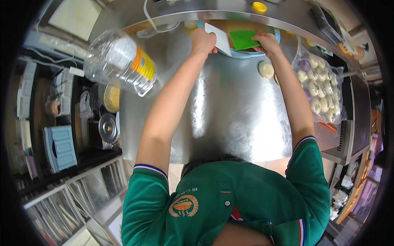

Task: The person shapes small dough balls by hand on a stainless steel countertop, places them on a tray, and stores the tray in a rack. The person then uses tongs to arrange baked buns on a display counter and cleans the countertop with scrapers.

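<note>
Both my arms reach to the far side of a steel worktable [221, 110]. My left hand [203, 41] is closed around the edge of a flat white scraper [219, 39], which is tilted. A flat green scraper [243, 39] is pinched in my right hand [268, 43]. Both scrapers are at a round basin with a light blue rim [245, 54], the green one above its brownish inside. A shelf edge hides the basin's far part. Close by my right wrist lies a round pale dough piece [266, 69], with another partly hidden behind my forearm.
A large clear plastic bottle [119, 61] with a yellow label is at the left. Bagged pale and purple buns [320, 84] lie at the right. Above the table's far side runs a steel shelf [193, 11] with a yellow lid [259, 7]. A white cable [150, 18] hangs there.
</note>
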Demonstrator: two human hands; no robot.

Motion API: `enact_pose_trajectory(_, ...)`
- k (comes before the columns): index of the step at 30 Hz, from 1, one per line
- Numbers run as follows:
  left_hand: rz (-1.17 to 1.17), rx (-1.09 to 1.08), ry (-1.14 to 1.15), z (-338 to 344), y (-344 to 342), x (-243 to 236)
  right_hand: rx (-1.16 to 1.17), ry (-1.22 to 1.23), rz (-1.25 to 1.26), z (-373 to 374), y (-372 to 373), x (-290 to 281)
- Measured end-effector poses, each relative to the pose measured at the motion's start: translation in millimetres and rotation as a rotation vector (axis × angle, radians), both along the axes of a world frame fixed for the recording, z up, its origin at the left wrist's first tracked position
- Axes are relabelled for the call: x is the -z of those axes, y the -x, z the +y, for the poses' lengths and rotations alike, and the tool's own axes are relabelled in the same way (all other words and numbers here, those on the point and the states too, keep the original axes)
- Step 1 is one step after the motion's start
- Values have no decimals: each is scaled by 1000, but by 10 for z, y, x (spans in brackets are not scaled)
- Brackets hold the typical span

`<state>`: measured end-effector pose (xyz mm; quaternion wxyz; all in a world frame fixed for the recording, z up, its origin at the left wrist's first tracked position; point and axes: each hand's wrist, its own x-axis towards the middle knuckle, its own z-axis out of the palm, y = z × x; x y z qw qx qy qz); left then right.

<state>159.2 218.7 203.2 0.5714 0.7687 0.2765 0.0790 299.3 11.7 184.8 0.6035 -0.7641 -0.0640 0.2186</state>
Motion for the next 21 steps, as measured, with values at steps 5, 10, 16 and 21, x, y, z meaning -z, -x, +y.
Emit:
enact_pose_trajectory(5,-30,-12,-625,-150,-516,14,30,421,-259,-87,-446,102)
enact_pose_trajectory(10,110,-42,-678,-284,-504,6,46,422,-402,15,-499,169)
enact_pose_trajectory(16,80,-36,-652,-308,-461,-68,20,412,-263,126,-446,103)
enact_pose_trajectory(21,48,-54,-673,-284,-445,-71,-27,385,-245,118,-471,85)
